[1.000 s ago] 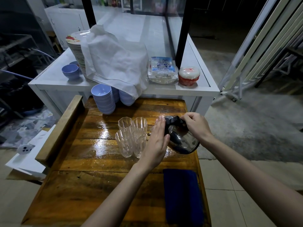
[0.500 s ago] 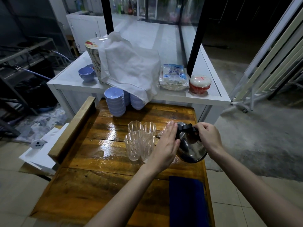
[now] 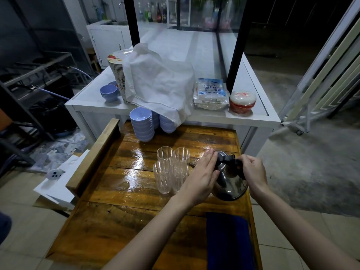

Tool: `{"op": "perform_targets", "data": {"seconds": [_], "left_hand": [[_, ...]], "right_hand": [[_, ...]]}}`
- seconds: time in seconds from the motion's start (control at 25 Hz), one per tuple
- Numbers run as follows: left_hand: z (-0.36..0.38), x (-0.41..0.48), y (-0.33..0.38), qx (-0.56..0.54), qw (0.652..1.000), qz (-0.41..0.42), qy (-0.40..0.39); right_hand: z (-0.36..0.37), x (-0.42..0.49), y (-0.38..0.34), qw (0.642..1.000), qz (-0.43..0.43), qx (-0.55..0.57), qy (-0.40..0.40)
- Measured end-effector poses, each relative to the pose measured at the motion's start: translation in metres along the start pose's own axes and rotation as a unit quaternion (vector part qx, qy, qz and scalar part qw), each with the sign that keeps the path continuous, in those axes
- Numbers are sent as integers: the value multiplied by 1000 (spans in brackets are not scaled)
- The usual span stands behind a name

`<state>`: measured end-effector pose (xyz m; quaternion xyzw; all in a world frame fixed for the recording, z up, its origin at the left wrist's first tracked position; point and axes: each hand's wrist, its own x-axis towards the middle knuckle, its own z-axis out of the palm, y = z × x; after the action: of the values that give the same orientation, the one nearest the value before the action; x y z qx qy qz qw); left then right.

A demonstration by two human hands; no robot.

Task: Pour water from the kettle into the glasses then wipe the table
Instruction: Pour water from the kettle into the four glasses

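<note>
Steel kettle (image 3: 230,182), black handle: right side of wooden table (image 3: 116,221), just right of the glasses (image 3: 171,168), spout pointing left toward them.
Four clear glasses: upright, clustered mid-table, on wet, shiny boards.
The right hand (image 3: 252,172): fingers curled round the kettle's handle.
The left hand (image 3: 202,176): fingers straight and together, palm flat against the kettle's left side.
Dark blue cloth (image 3: 228,240): folded, near right corner.
Stacked blue bowls (image 3: 141,123): far end.
</note>
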<state>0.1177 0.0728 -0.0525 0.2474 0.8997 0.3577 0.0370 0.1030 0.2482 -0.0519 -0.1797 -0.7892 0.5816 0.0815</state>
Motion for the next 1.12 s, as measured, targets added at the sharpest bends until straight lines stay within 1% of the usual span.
{"op": "perform_targets", "data": {"seconds": [0.2,0.4,0.64,0.72,0.96,1.12], "left_hand": [[-2,-2,3,-9,1000,0,16],[-14,-2,0,-6,999,5,53],[-22,-4,-9,-30,995,-17,96],[-23,-4,-13,-38,993,-25,110],[-25,-4,-21,-53,990,-45,125],[-24,-5,-24,-59,988,-59,126]], "right_hand": [[-1,-1,-8,1000,-9,7,-4],[7,5,-24,999,-38,-2,-13],[21,15,-49,993,-94,-67,-40],[26,17,-59,989,-108,-78,-61],[37,25,-68,975,-135,-166,-64],[42,28,-69,971,-143,-174,-77]]}}
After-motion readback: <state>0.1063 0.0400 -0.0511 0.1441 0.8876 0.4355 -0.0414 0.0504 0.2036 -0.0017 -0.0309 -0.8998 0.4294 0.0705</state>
